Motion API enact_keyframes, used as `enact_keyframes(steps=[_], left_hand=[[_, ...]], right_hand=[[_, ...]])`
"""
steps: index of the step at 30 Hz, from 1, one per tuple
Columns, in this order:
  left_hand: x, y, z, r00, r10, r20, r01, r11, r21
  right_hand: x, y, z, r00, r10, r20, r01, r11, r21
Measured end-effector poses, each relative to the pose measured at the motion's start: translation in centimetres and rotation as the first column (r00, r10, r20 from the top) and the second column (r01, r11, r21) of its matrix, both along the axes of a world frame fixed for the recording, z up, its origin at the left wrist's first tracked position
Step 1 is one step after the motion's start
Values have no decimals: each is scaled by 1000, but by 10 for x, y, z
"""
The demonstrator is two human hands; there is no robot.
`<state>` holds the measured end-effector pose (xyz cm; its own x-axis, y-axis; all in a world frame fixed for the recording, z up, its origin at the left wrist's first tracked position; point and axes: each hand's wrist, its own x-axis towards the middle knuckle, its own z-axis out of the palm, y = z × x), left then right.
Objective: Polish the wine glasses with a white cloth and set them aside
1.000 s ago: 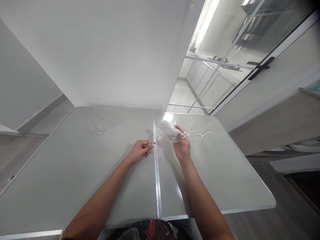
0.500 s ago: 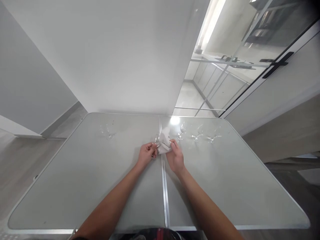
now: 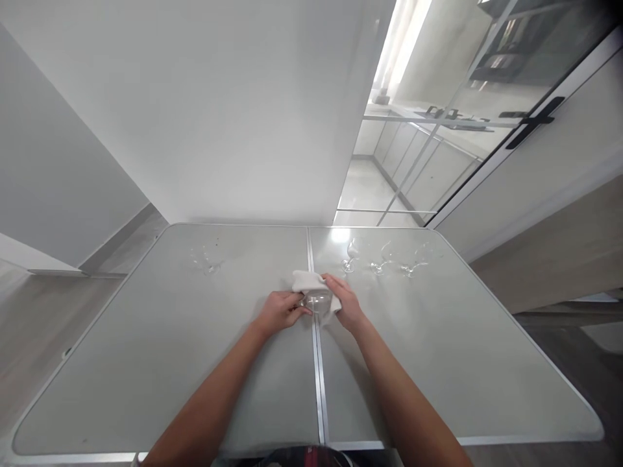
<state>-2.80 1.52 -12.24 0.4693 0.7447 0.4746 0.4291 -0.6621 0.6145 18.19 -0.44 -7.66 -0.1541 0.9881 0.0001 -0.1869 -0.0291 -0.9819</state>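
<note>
Left hand [image 3: 281,310] fingers closed on a clear wine glass [image 3: 317,301] and right hand [image 3: 344,302] pressing a white cloth [image 3: 305,281] against it, held over the centre seam of the grey table [image 3: 160,350], three more glasses [image 3: 382,259] standing beyond.

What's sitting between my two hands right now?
In the head view, a clear glass wrapped in a white cloth sits between the left hand and right hand.
</note>
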Motion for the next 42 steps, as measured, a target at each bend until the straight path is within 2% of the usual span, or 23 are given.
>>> enact_keyframes(steps=[2, 4, 7, 9, 10, 12, 14, 15, 17, 19, 21, 23, 25, 27, 28, 30, 32, 33, 35, 37, 38, 40, 42], left_hand=[[11, -4, 1, 980, 57, 189, -20, 982, -190], [23, -7, 2, 918, 139, 370, 24, 914, -404], [34, -8, 4, 800, 290, 525, 98, 800, -592], [34, -6, 3, 772, 366, 520, 59, 773, -632], [32, -4, 2, 790, 378, 482, 11, 779, -627], [26, 0, -2, 884, 331, 330, -122, 845, -521], [20, 2, -6, 961, 254, 109, -213, 932, -292], [18, 2, -8, 972, 233, 20, -225, 956, -190], [16, 0, -10, 973, 209, -97, -214, 975, -52], [15, -3, -10, 966, 186, -180, -179, 982, 57], [15, -6, -8, 951, 155, -266, -108, 977, 183], [16, -9, -5, 958, 117, -261, -58, 973, 223], [17, -9, -2, 987, 108, -121, -90, 985, 144], [18, -7, 2, 976, 192, 106, -186, 980, -65], [18, -6, 4, 942, 264, 207, -223, 953, -204], [17, -1, 5, 861, 405, 306, -249, 862, -441], [16, 3, 5, 851, 438, 290, -238, 814, -531], [15, 4, 3, 878, 402, 261, -229, 831, -507], [16, 4, 1, 936, 297, 187, -207, 898, -388], [17, 2, -2, 964, 235, 127, -193, 941, -279], [17, 0, -2, 969, 225, 97, -197, 951, -238], [17, -4, -2, 978, 206, 26, -198, 965, -172], [16, -8, -1, 985, 165, -52, -170, 980, -103]], right_hand=[[-6, 0, -5, 966, -82, -244, 53, 991, -124], [-17, -3, -11, 926, -176, -333, 131, 979, -154], [-30, -11, -21, 915, -352, -197, 354, 935, -27], [-32, -14, -26, 903, -428, 22, 415, 886, 205], [-30, -15, -27, 893, -427, 142, 356, 864, 357], [-26, -14, -24, 844, -381, 377, 84, 788, 610], [-21, -11, -19, 745, -366, 558, -188, 687, 702], [-20, -9, -15, 689, -385, 614, -258, 662, 704], [-18, -7, -11, 616, -425, 663, -261, 684, 681], [-16, -5, -11, 625, -411, 664, -162, 763, 625], [-12, -2, -14, 710, -350, 611, -2, 867, 499], [-7, 2, -18, 849, -302, 434, 177, 936, 304], [-5, 5, -20, 943, -298, 150, 290, 954, 75], [-7, 5, -22, 946, -311, -93, 304, 949, -84], [-10, 3, -22, 939, -308, -151, 294, 950, -109], [-18, -2, -23, 944, -307, -121, 305, 952, -34], [-26, -9, -24, 945, -322, 55, 307, 933, 186], [-29, -11, -24, 934, -311, 175, 243, 913, 327], [-31, -13, -23, 865, -266, 425, -21, 827, 562], [-29, -12, -21, 757, -266, 597, -260, 715, 649], [-26, -11, -20, 715, -296, 633, -297, 692, 658], [-20, -8, -17, 688, -351, 635, -224, 730, 646], [-14, -4, -14, 736, -347, 582, -50, 829, 557]])
